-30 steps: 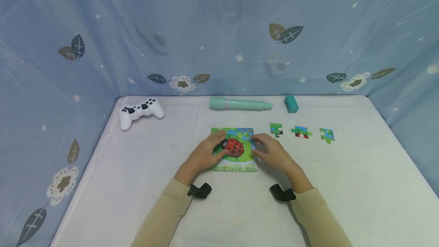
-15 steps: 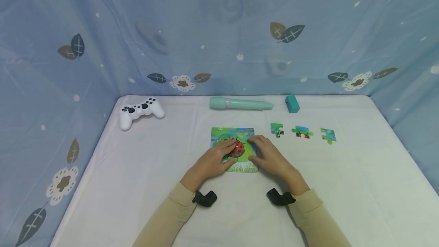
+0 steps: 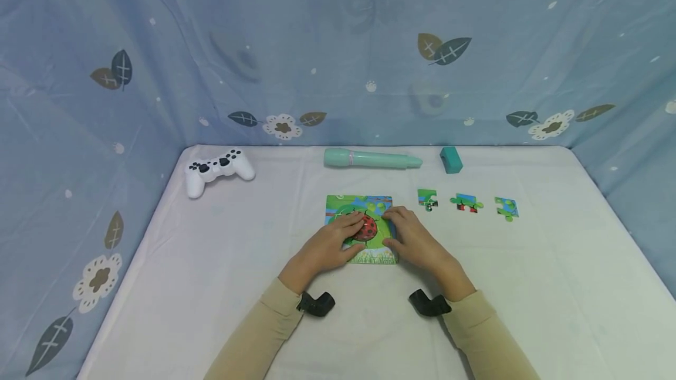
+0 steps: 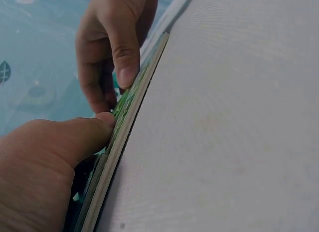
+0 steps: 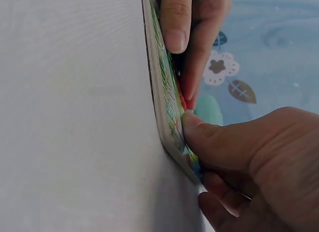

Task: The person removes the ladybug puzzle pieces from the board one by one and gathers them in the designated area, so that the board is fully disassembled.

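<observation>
A square ladybug jigsaw puzzle (image 3: 374, 255) lies flat on the white table in front of the person. The left hand (image 3: 328, 246) rests across its left and middle part, covering the ladybug's head, with thumb and fingers extended. At the right edge, the right hand (image 3: 418, 245) touches the puzzle with its thumb and index finger. The right wrist view shows the right thumb (image 5: 214, 139) on the picture, the other fingers bent beside the edge. Three loose puzzle pieces lie to the right: one green (image 3: 426, 198), one blue with red (image 3: 467, 203), one blue and green (image 3: 507, 207).
A white game controller (image 3: 219, 172) lies at the back left of the table. Along the back edge are a mint-green toy microphone or marker-shaped tube (image 3: 372, 159) and a teal block (image 3: 451, 160). A blue patterned curtain (image 3: 338, 51) hangs behind the table.
Over the last second the left hand has slid right across the puzzle onto the ladybug. The right hand has moved slightly left over the edge. Both have hardly moved in the last half second.
</observation>
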### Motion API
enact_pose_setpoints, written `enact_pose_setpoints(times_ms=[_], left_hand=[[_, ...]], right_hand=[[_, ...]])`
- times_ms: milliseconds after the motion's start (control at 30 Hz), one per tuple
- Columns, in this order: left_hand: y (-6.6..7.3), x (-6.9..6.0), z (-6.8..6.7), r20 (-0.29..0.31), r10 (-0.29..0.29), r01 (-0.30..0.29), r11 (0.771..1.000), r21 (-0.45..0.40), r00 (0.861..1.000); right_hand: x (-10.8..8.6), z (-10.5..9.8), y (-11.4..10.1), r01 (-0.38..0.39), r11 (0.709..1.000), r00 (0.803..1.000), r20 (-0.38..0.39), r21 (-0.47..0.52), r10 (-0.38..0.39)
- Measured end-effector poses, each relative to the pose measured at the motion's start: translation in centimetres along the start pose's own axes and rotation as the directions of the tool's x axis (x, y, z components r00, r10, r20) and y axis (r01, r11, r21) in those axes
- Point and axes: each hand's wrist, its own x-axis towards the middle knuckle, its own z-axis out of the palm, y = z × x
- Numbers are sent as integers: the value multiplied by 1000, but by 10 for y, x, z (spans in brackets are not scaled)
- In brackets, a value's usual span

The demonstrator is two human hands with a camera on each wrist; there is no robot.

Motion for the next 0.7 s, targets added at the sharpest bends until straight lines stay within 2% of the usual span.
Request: enact_pose_setpoints(times_ms=[300,400,700], left_hand=[[1,0,-1,2,-1,1,1000,-26,1000],[1,0,-1,5,-2,2,1000,-24,1000],[-2,0,1,1,2,-2,1000,-14,1000]], right_hand=[[1,6,10,-10,986,999,-43,169,18],[0,8,12,-12,980,998,-57,198,24],[-1,6,11,-4,986,991,-129,166,26]])
